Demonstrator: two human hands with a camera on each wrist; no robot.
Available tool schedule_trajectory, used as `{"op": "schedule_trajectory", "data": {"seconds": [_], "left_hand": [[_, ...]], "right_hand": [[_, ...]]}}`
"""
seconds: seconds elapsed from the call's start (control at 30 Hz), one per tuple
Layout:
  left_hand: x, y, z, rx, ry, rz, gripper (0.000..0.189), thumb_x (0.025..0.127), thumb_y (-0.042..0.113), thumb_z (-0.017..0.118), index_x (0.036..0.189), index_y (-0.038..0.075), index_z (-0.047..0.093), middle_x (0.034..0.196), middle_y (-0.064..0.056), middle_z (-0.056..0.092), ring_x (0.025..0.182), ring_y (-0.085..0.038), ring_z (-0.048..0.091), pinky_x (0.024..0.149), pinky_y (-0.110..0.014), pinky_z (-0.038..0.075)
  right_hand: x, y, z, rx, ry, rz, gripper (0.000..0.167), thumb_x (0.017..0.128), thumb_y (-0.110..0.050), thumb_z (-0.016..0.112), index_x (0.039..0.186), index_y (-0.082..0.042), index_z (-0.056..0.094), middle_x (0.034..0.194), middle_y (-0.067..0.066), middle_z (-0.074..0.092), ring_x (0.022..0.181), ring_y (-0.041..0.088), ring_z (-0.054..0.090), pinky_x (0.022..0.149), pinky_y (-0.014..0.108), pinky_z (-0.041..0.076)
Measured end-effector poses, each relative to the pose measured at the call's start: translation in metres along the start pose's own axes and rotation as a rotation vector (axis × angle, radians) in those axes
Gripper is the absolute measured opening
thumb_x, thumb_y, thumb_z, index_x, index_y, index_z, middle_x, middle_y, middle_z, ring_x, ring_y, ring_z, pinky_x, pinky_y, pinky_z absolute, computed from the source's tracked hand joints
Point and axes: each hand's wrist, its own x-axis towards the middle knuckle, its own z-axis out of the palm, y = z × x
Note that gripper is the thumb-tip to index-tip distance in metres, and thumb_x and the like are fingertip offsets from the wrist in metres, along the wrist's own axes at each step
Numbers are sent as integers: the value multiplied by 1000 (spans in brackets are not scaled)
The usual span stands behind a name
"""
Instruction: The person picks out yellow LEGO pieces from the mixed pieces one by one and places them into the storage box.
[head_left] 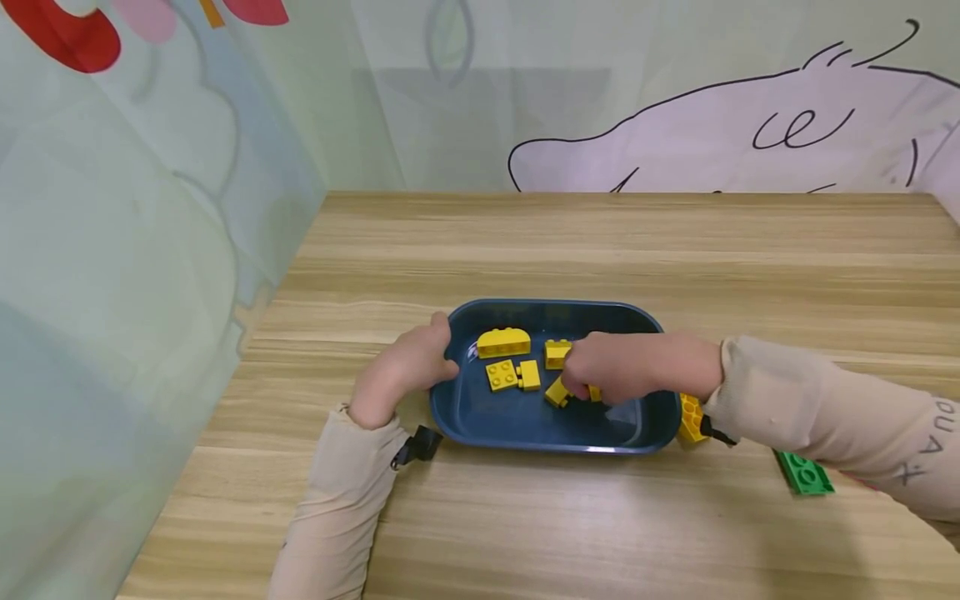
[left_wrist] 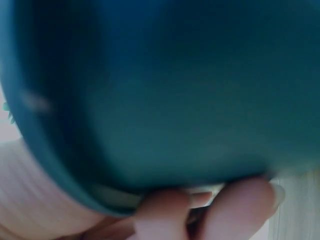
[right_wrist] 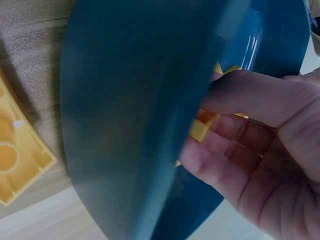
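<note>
A dark blue plastic tub [head_left: 555,437] lies lengthwise on the wooden table with several yellow toy bricks in it. At its left end my left hand [head_left: 405,367] grips the rim and end wall. Its fingers [left_wrist: 235,207] press against the tub's outside in the left wrist view. My right hand [head_left: 618,367] reaches over the right rim into the tub. Between its thumb and fingers is a yellow toy brick [right_wrist: 202,127], partly hidden by the tub wall. An arched yellow brick [head_left: 504,342] and a four-stud one [head_left: 501,376] lie left of that hand.
Just outside the tub's right end lies a larger yellow brick [head_left: 692,419], partly covered by the right wrist. A green brick [head_left: 806,473] sits farther right, under the forearm. Beyond the table's back edge stands a wall [head_left: 450,133] with cartoon drawings.
</note>
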Motion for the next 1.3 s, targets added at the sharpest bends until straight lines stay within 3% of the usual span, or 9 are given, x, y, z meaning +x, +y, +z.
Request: {"op": "schedule_trajectory", "data": {"seconds": [0.67,0.93,1.3], "left_hand": [[1,3,0,12,6,-5,47,89,4,55,126,-13,31,75,-14,58,53,-20,55,53,-25,44],[2,2,0,13,-2,-12,54,90,6,56,131,-14,27,77,-14,57,54,-19,54,53,-25,43],[0,4,0,11,-12,-30,60,90,6,55,135,-14,21,75,-14,57,55,-20,54,53,-25,42]], "right_hand": [[-1,3,5,20,-3,-1,18,75,5,72,85,-9,68,83,-1,63,74,14,53,79,29,51],[-3,4,6,21,7,-4,18,76,5,72,86,-9,68,88,0,63,78,15,53,79,29,51],[-15,4,0,36,85,-32,19,75,5,72,90,-6,69,93,3,64,81,17,56,77,30,52]]}}
